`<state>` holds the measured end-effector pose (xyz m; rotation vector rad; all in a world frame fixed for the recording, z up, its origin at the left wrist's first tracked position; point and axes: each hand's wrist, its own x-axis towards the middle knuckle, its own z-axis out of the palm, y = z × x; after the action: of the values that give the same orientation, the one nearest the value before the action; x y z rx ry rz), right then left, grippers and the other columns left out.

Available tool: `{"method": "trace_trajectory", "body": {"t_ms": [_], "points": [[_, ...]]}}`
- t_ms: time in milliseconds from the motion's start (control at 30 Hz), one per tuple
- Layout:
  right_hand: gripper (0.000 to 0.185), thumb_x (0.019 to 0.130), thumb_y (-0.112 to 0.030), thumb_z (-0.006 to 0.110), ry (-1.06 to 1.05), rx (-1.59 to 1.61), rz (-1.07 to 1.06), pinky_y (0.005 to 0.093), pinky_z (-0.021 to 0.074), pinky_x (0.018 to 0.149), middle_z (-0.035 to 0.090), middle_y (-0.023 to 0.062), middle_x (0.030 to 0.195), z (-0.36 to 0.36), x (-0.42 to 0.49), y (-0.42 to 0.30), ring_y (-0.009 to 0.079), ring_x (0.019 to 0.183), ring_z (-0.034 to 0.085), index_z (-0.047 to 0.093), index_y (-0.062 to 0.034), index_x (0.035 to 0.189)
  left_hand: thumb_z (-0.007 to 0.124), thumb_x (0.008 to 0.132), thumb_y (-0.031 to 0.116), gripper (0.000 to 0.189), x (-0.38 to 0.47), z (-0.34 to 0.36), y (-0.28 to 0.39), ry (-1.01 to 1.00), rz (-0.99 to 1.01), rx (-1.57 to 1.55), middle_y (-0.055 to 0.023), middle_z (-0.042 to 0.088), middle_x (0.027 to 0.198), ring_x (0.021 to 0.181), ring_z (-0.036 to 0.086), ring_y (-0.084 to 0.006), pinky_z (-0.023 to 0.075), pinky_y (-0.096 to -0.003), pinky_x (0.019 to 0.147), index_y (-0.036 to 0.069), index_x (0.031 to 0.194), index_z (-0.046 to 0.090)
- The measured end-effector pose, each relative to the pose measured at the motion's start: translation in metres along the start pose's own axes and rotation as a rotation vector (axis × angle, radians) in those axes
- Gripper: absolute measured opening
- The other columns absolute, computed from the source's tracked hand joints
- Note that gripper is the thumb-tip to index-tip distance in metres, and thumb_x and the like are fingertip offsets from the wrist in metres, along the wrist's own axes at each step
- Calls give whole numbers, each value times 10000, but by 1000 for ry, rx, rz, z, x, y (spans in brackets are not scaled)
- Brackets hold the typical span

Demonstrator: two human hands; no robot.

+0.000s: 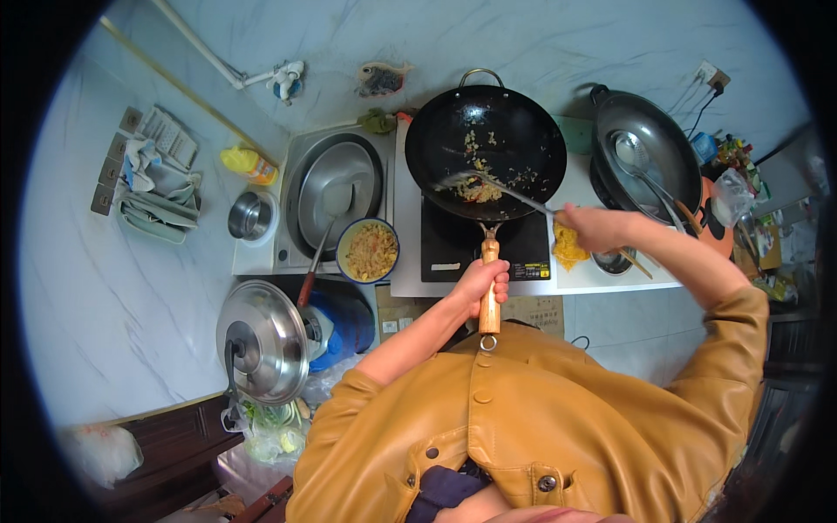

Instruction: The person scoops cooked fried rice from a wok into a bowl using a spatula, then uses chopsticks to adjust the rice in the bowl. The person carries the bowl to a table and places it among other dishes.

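Observation:
My left hand (480, 287) is wrapped around the wooden handle (489, 319) of a black wok (435, 140). The wok is over a black induction cooktop (451, 252); whether it rests on it I cannot tell. In my right hand (598, 229) is a long-handled spatula (523, 199), its metal head blurred inside the wok. A small heap of fried rice (482, 191) lies low in the pan, with grains scattered up its wall. Left of the cooktop, a blue-rimmed bowl (341, 261) holds more fried rice.
A sink (288, 140) at left contains a metal basin (320, 170) and a ladle (317, 255). A steel lid (278, 333) stands below it. At right are a second wok (673, 144) with a skimmer (631, 150), a yellow cloth (567, 247) and a small metal bowl (611, 265).

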<state>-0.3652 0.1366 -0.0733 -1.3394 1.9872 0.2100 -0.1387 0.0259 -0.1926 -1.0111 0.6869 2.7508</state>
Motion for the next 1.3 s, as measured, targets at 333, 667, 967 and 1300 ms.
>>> {"method": "trace_trajectory", "body": {"t_ms": [333, 667, 967, 1300], "points": [[299, 850, -56, 552, 348, 142, -1, 469, 493, 803, 633, 266, 980, -2, 61, 4, 437, 974, 606, 420, 31, 1104, 562, 936, 155, 225, 0, 5, -1, 8, -23, 2, 33, 394, 601, 459, 374, -71, 343, -238, 400, 129, 794, 389], [316, 870, -73, 558, 287, -248, 118, 434, 518, 756, 643, 210, 931, -27, -40, 51, 378, 890, 638, 461, 21, 1156, 559, 948, 151, 278, 10, 10, -1, -10, 92, -62, 58, 347, 589, 466, 337, -51, 304, -209, 412, 149, 746, 367], [304, 979, -353, 450, 918, 104, -140, 527, 479, 724, 624, 228, 939, 38, 45, 23, 451, 833, 596, 484, -51, 996, 533, 929, 96, 199, -7, -19, -37, 27, 267, 196, 43, 346, 595, 456, 334, -58, 319, -230, 399, 117, 802, 382], [237, 935, -284, 551, 811, -67, -340, 502, 496, 609, 596, 195, 872, 87, 40, 36, 414, 728, 614, 474, -75, 1016, 541, 919, 77, 171, -66, -55, -50, 197, 527, 187, 17, 372, 601, 459, 378, -82, 348, -250, 400, 103, 855, 385]]}}
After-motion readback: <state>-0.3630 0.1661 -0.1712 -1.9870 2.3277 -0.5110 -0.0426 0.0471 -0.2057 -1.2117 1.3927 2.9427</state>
